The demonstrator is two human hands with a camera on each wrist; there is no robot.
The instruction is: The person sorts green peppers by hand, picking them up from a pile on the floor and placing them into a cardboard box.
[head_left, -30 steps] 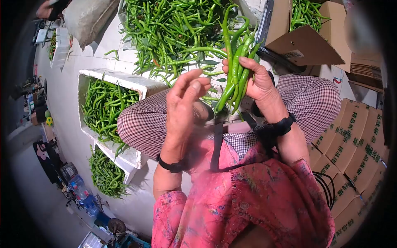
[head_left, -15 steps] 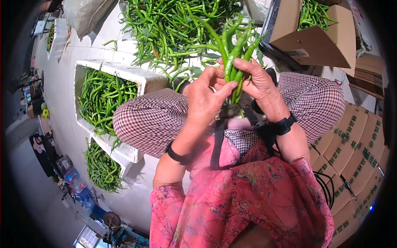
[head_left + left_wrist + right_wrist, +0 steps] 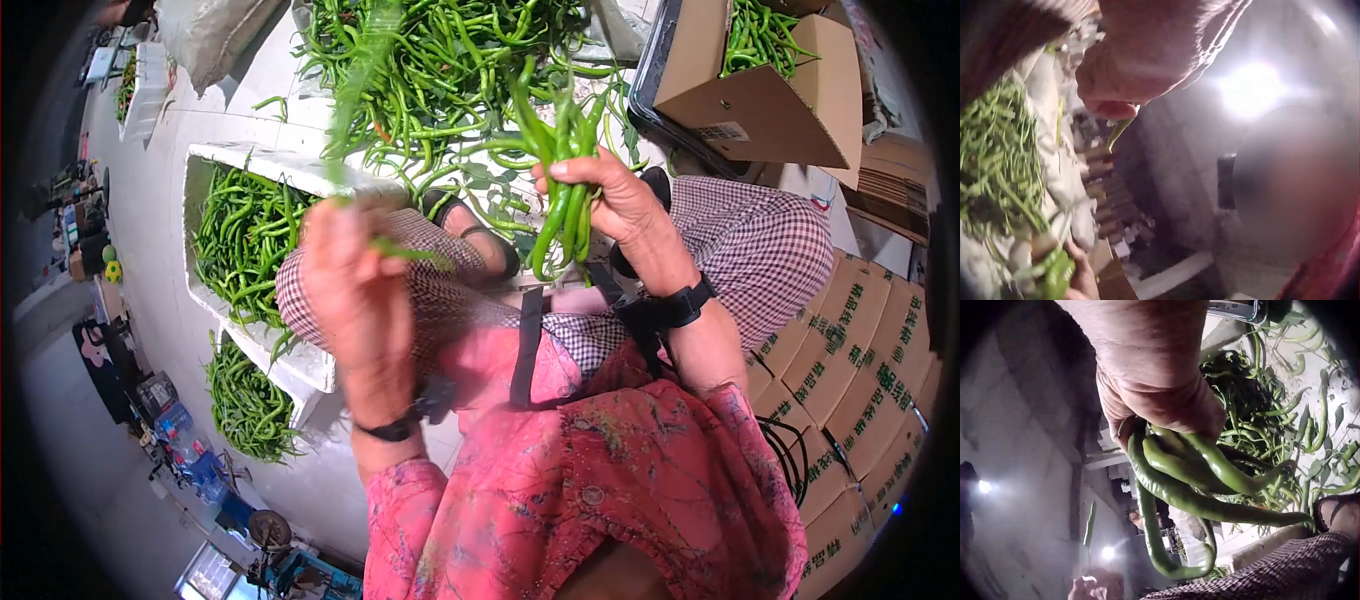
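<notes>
Pepper bunch (image 3: 558, 228) runs lengthwise away from us, gripped in our right hand (image 3: 625, 205). Our left hand (image 3: 350, 290) pinches a single pepper (image 3: 1118, 129), well apart leftward, toward the foam box (image 3: 260, 163).

The pale floor (image 3: 150, 230) carries a loose pepper heap (image 3: 440, 60), white foam boxes (image 3: 290, 172) of peppers, a sack (image 3: 210, 35), a cardboard box (image 3: 760, 110) and flat cartons (image 3: 860, 340).

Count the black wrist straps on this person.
2. One strap is on the left wrist; the other strap is on the right wrist, behind the right hand gripping peppers. None seems hidden.
</notes>
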